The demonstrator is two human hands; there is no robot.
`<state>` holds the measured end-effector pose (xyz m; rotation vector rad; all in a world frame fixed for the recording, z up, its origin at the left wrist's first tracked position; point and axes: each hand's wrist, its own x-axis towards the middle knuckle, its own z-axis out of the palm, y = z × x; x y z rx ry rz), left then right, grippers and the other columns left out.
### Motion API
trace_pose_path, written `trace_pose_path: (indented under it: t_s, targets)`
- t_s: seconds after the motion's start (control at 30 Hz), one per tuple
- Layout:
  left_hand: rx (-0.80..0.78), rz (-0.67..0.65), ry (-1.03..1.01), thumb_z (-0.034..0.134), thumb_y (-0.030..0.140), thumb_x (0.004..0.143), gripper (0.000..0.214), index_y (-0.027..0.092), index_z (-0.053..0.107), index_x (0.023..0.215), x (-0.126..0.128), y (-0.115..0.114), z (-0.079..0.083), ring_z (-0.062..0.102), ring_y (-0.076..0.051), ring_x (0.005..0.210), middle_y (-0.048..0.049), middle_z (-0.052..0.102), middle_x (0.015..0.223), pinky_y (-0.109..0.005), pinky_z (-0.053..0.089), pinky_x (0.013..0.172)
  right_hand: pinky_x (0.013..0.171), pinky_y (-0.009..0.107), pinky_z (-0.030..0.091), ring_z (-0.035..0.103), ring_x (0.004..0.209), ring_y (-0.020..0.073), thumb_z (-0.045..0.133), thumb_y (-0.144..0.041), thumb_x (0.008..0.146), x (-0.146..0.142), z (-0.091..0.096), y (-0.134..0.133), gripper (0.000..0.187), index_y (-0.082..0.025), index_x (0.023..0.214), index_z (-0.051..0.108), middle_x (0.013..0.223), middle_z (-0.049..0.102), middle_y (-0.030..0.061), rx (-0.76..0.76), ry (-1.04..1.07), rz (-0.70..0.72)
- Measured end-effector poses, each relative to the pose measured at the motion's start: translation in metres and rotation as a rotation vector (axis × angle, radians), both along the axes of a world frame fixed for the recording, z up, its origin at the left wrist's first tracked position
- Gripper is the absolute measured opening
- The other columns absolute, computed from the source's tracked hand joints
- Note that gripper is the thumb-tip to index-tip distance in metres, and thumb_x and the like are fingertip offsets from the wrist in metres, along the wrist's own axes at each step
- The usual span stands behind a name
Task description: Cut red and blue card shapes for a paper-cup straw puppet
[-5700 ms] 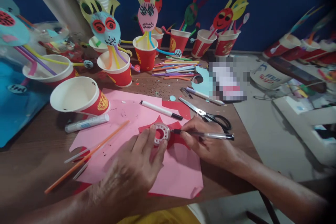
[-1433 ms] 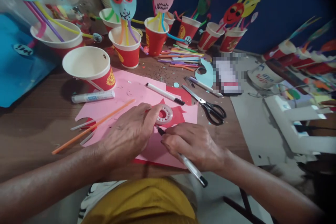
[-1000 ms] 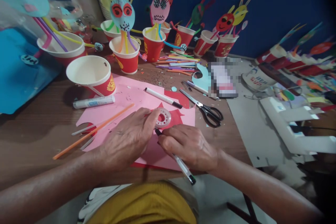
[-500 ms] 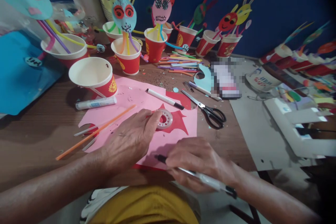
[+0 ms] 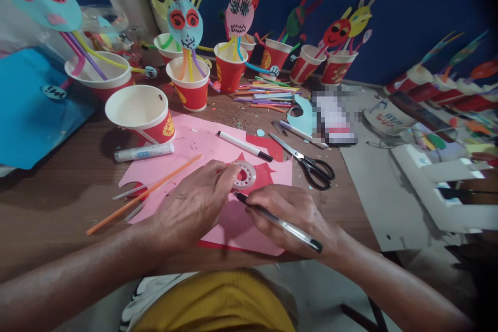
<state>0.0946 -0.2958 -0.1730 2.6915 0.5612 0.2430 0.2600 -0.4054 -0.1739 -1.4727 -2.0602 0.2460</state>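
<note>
My left hand (image 5: 190, 197) presses a clear round tape roll (image 5: 250, 179) flat on a jagged scrap of red paper (image 5: 265, 173). Its thumb rests on the roll's left edge, and the other fingers are mostly hidden. In my right hand (image 5: 290, 212) is a clear-barrelled pen (image 5: 286, 225) with a black cap end and grip. The pen's tip meets the paper right at the roll's lower edge. Beneath both hands spreads a cut sheet of pink paper (image 5: 233, 231), with red paper showing under its front edge.
Black-handled scissors (image 5: 307, 166) and a capped marker (image 5: 245, 146) lie beyond my hands. To the left are an orange straw (image 5: 143, 194), a glue stick (image 5: 144, 151) and a paper cup (image 5: 140, 114). Behind stand several cups with paper faces, beside a straw pile (image 5: 268, 97).
My right hand has moved up and slightly left, bringing the pen tip from the pink paper up to the tape roll's edge. My left hand stays on the roll.
</note>
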Motion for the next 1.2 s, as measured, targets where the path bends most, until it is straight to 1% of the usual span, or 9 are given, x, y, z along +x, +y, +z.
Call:
trace_pose_path:
  t_s: [0.1, 0.27, 0.37, 0.53, 0.63, 0.7, 0.9, 1.03, 1.2]
  targets:
    - [-0.003, 0.015, -0.006, 0.035, 0.008, 0.076, 0.047, 0.011, 0.036, 0.124, -0.001, 0.0, -0.002, 0.049, -0.022, 0.1, -0.0122, 0.056, 0.105, -0.035, 0.042, 0.084, 0.06, 0.024, 0.044, 0.055, 0.065, 0.0122, 0.049, -0.014, 0.08, -0.004, -0.002, 0.005, 0.007, -0.016, 0.086, 0.052, 0.07, 0.058, 0.0008, 0.05, -0.074, 0.032]
    - [-0.018, 0.006, 0.01, 0.033, 0.009, 0.078, 0.046, 0.013, 0.035, 0.124, -0.003, 0.001, 0.0, 0.048, -0.022, 0.103, -0.0118, 0.054, 0.109, -0.036, 0.04, 0.087, 0.057, 0.024, 0.04, 0.052, 0.062, 0.0123, 0.045, -0.005, 0.077, -0.008, -0.005, 0.011, 0.013, -0.015, 0.081, 0.053, 0.068, 0.056, 0.0013, 0.017, -0.203, 0.033]
    - [-0.006, -0.008, 0.008, 0.034, 0.009, 0.077, 0.048, 0.013, 0.033, 0.125, -0.003, 0.001, -0.001, 0.048, -0.022, 0.104, -0.011, 0.054, 0.109, -0.036, 0.04, 0.087, 0.053, 0.024, 0.038, 0.049, 0.059, 0.012, 0.045, -0.005, 0.077, -0.01, -0.004, 0.011, 0.012, -0.015, 0.078, 0.052, 0.066, 0.054, 0.0009, 0.037, -0.275, 0.047]
    - [0.061, -0.022, -0.014, 0.038, 0.006, 0.075, 0.048, 0.011, 0.035, 0.123, -0.002, 0.001, -0.005, 0.048, -0.021, 0.101, -0.011, 0.054, 0.107, -0.033, 0.041, 0.086, 0.054, 0.026, 0.039, 0.049, 0.062, 0.0143, 0.045, -0.009, 0.078, -0.01, -0.003, 0.006, 0.009, -0.015, 0.076, 0.052, 0.07, 0.056, 0.0032, 0.046, -0.331, 0.08]
    - [0.083, -0.034, -0.038, 0.039, 0.005, 0.075, 0.044, 0.012, 0.04, 0.118, -0.001, 0.001, -0.005, 0.049, -0.02, 0.098, -0.0099, 0.054, 0.106, -0.033, 0.042, 0.084, 0.054, 0.026, 0.039, 0.05, 0.061, 0.0145, 0.043, -0.009, 0.079, -0.009, -0.005, 0.003, 0.012, -0.015, 0.075, 0.052, 0.067, 0.055, 0.0031, 0.057, -0.331, 0.083]
    - [0.101, -0.073, -0.035, 0.04, 0.003, 0.074, 0.041, 0.012, 0.043, 0.114, 0.0, 0.001, -0.002, 0.049, -0.02, 0.098, -0.0101, 0.055, 0.106, -0.034, 0.042, 0.084, 0.056, 0.026, 0.041, 0.052, 0.063, 0.0146, 0.043, -0.008, 0.079, -0.008, -0.005, 0.001, 0.013, -0.014, 0.076, 0.053, 0.068, 0.056, 0.0036, 0.05, -0.318, 0.081]
    - [0.176, -0.137, -0.078, 0.041, 0.005, 0.075, 0.03, 0.01, 0.052, 0.102, -0.001, 0.002, -0.002, 0.048, -0.023, 0.099, -0.0118, 0.056, 0.107, -0.037, 0.043, 0.084, 0.058, 0.025, 0.045, 0.056, 0.066, 0.0145, 0.042, -0.007, 0.079, -0.004, -0.001, -0.003, 0.014, -0.013, 0.077, 0.054, 0.069, 0.059, 0.005, 0.013, -0.214, 0.091]
    - [0.235, -0.177, -0.077, 0.037, 0.002, 0.076, 0.03, 0.01, 0.056, 0.098, -0.002, 0.003, -0.007, 0.045, -0.023, 0.104, -0.013, 0.055, 0.111, -0.04, 0.04, 0.088, 0.061, 0.027, 0.046, 0.058, 0.07, 0.0155, 0.043, -0.006, 0.077, 0.0, -0.001, -0.005, 0.012, -0.014, 0.077, 0.052, 0.073, 0.061, 0.0054, 0.02, -0.16, 0.099]
    - [0.236, -0.189, -0.071, 0.038, 0.0, 0.075, 0.033, 0.01, 0.057, 0.1, -0.003, 0.003, -0.007, 0.044, -0.023, 0.105, -0.0129, 0.056, 0.11, -0.04, 0.04, 0.089, 0.065, 0.027, 0.046, 0.059, 0.076, 0.0159, 0.047, -0.005, 0.076, 0.004, -0.006, -0.009, 0.012, -0.016, 0.078, 0.051, 0.08, 0.063, 0.0052, 0.014, -0.148, 0.08]
